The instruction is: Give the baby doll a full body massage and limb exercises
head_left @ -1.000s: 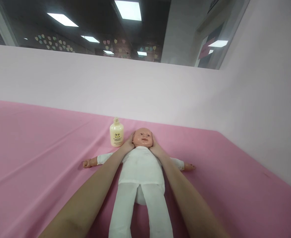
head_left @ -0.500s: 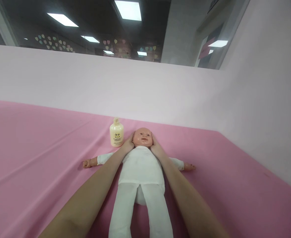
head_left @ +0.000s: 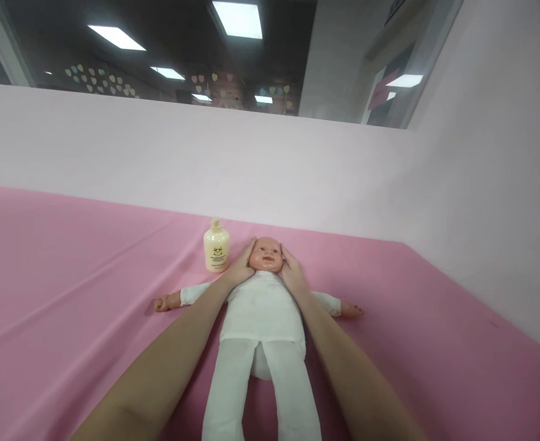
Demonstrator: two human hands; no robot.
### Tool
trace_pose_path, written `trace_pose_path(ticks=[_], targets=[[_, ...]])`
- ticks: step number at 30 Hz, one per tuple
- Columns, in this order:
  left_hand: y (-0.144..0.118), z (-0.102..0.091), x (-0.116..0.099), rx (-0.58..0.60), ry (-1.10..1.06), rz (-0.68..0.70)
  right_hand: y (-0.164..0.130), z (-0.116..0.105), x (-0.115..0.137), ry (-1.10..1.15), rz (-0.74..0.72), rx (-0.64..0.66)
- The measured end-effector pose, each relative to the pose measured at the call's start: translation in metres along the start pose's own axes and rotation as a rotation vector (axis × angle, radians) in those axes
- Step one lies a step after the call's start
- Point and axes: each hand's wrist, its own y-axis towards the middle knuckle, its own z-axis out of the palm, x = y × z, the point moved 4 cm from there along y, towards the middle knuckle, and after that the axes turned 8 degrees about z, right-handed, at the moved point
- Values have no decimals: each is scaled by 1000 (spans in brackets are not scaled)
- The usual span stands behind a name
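Note:
A baby doll (head_left: 266, 306) in white clothes lies on its back on the pink sheet, arms spread wide and face up. My left hand (head_left: 243, 262) rests along the left side of its bare head, fingers stretched out and flat. Against the right side of the head lies my right hand (head_left: 292, 267), its fingers also extended. Neither hand is curled round the head, and parts of the fingertips are hidden beside it. Left of my left hand stands a pale yellow pump bottle (head_left: 217, 250) with a dark printed label.
The pink sheet (head_left: 90, 257) covers the surface and has creases at the left. A white wall (head_left: 205, 159) rises behind it, with a dark window (head_left: 182, 43) above that reflects ceiling lights. Another white wall (head_left: 494, 184) borders the right side.
Both hands have shifted slightly on the sides of the doll's head, with more of their backs and fingers showing. The doll's body and the bottle stay in place.

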Motion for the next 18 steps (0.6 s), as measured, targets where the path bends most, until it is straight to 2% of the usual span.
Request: trace_pose_path(ticks=[4, 7, 14, 18], targets=[[0, -3, 1, 98, 70, 97, -8, 6, 19, -161, -198, -22], [0, -3, 2, 117, 86, 110, -14, 11, 28, -202, -270, 7], [4, -5, 14, 155, 118, 57, -14, 16, 30, -400, -280, 78], [7, -3, 17, 90, 194, 74, -11, 15, 25, -427, -218, 80]])
